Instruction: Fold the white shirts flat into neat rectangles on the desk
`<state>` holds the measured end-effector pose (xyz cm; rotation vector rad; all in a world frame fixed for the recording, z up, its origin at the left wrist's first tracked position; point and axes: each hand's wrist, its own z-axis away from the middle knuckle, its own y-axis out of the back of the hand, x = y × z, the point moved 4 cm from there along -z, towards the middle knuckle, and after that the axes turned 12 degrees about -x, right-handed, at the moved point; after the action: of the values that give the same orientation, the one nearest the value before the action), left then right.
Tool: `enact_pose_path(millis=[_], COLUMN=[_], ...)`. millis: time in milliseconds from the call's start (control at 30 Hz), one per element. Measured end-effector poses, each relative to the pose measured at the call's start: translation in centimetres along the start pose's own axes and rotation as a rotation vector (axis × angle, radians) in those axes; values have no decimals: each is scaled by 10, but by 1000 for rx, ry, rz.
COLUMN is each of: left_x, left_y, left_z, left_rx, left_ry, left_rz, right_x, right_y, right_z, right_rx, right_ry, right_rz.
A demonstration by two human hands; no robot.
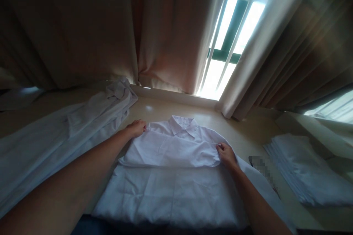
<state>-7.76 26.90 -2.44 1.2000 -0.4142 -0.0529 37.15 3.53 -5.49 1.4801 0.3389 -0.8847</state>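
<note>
A white collared shirt [171, 147] lies flat on the table in front of me, its lower part folded up over the body, collar pointing toward the window. My left hand [136, 127] grips the shirt's left shoulder edge with curled fingers. At the right edge of the folded part, my right hand [226, 154] pinches the cloth. Both forearms reach in from the bottom of the view.
A loose heap of white garments [68, 128] lies at the left. A neat stack of folded white shirts [303, 169] sits at the right. Brown curtains [96, 25] and a bright window [234, 33] close off the far side of the beige table [248, 132].
</note>
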Motion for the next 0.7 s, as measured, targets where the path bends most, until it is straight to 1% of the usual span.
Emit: enact_pose_path(millis=[133, 267, 367, 567, 633, 700], left_x=[-2, -12, -18, -19, -19, -22], left_y=[4, 8, 11, 21, 23, 21], left_z=[0, -4, -6, -6, -1, 9], left_rx=[-36, -81, -93, -49, -11, 42], left_ry=[-23, 5, 13, 15, 34, 73], left_rz=[-14, -13, 4, 42, 58, 82], right_x=[1, -2, -6, -11, -12, -13], right_y=[-3, -2, -2, -3, -3, -4], right_z=[1, 4, 9, 17, 19, 20], right_rx=[21, 31, 15, 13, 15, 19], right_ry=[-13, -45, -66, -94, -96, -101], right_rz=[8, 30, 21, -12, -15, -14])
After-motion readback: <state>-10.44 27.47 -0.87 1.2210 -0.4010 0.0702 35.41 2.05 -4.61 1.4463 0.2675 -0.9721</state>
